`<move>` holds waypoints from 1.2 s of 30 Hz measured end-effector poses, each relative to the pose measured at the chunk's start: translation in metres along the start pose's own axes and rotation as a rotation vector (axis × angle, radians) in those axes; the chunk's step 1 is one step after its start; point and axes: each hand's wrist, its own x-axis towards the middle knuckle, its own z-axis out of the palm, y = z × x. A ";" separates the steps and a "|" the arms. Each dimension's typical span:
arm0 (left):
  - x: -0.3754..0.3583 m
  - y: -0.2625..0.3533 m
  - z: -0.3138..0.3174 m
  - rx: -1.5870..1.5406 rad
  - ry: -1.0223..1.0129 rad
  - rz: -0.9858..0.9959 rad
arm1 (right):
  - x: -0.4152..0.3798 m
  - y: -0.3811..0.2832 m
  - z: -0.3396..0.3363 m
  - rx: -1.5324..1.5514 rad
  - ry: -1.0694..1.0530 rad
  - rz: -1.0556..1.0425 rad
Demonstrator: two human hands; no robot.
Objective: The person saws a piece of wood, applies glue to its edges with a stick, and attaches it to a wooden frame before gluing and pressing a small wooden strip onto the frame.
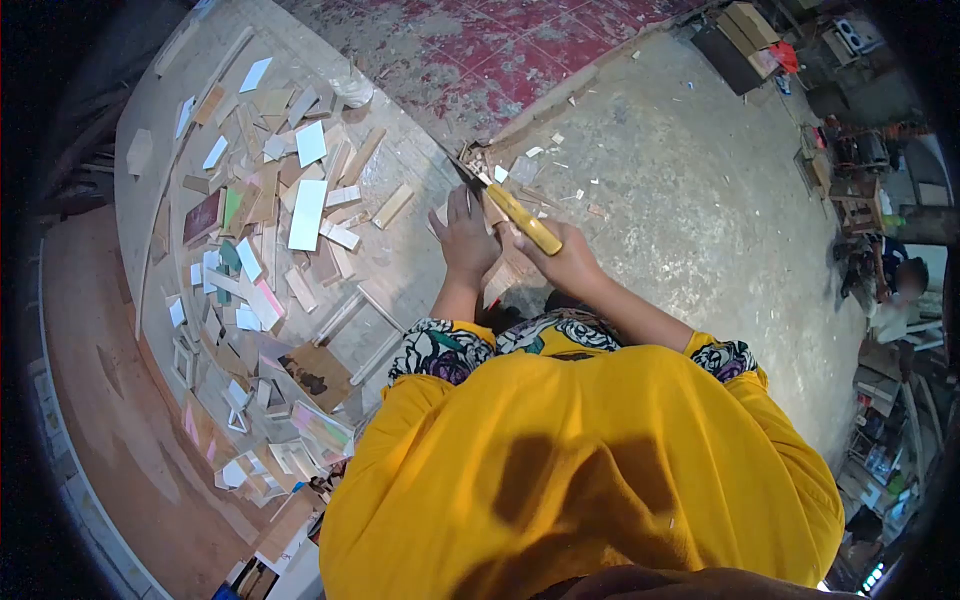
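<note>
Yellow-handled tool gripped by right fingers, blade beside left fingers, their hold unclear

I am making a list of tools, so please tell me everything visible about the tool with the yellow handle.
The tool has a straight yellow handle and a narrow dark front part, perhaps metal; its type is unclear. The right hand holds it slanting, dark end pointing forward, near the left hand.
</note>
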 end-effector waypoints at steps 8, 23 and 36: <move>0.001 0.001 -0.005 -0.069 0.019 -0.068 | -0.032 -0.022 -0.035 0.053 0.005 -0.039; -0.002 -0.007 0.004 -0.076 0.062 -0.052 | -0.012 -0.031 -0.021 -0.098 -0.063 -0.002; 0.002 -0.007 0.002 -0.073 0.095 -0.007 | 0.060 -0.006 0.007 -0.103 -0.061 -0.012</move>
